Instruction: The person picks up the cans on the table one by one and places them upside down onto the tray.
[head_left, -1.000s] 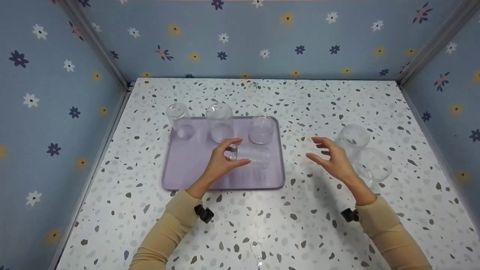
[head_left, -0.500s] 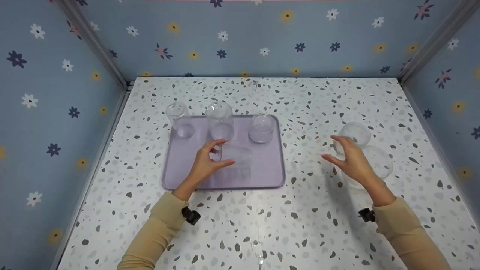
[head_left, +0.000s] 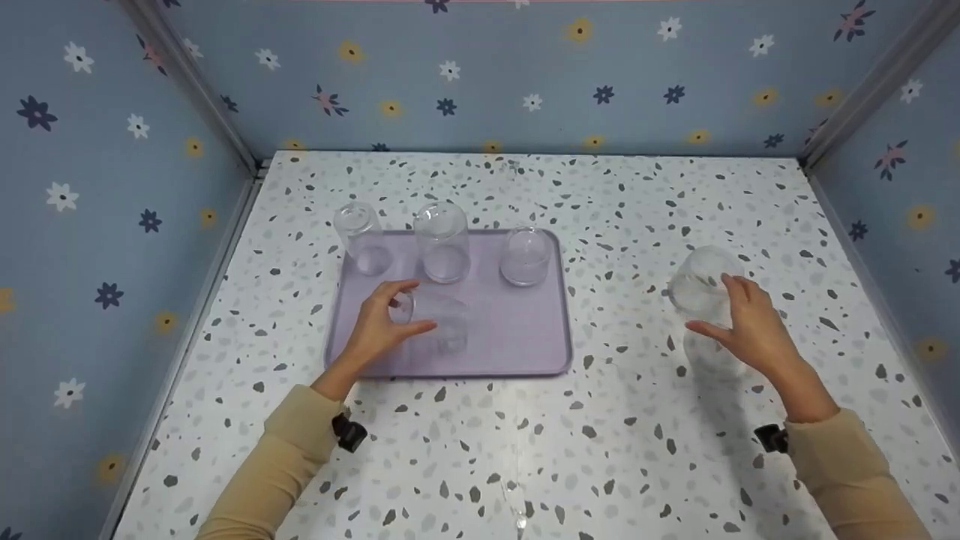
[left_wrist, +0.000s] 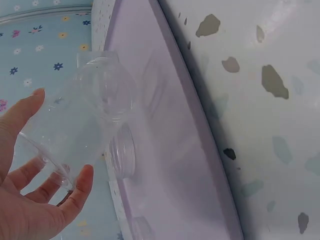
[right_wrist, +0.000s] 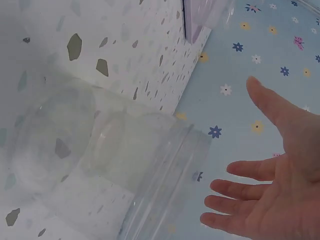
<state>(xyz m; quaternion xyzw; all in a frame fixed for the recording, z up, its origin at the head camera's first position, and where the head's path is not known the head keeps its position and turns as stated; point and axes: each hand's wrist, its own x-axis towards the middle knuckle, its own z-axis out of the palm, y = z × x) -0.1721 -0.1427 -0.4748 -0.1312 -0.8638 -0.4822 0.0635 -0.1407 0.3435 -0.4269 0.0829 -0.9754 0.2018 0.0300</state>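
In the head view my left hand (head_left: 379,326) grips a clear drinking glass (head_left: 444,324) near one end. The glass lies sideways over the lilac tray (head_left: 517,352), its far end pointing right. The left wrist view shows the thumb and fingers of the left hand (left_wrist: 35,205) around the same glass (left_wrist: 75,125). On the tray's back part stand three clear glasses: a narrow one (head_left: 358,232), a tall one (head_left: 441,244) and a short one (head_left: 525,259). My right hand (head_left: 761,330), fingers spread and holding nothing, is beside clear glassware (head_left: 701,289) on the right.
The speckled white table (head_left: 622,450) extends around the tray. Blue flowered panels (head_left: 525,75) enclose it at the back and both sides. More clear glassware (right_wrist: 160,185) shows near the right hand in the right wrist view; its outlines overlap.
My left hand has carried the glass leftward over the tray. The right hand has moved right, to the glassware there, still holding nothing. The three standing glasses have not moved.
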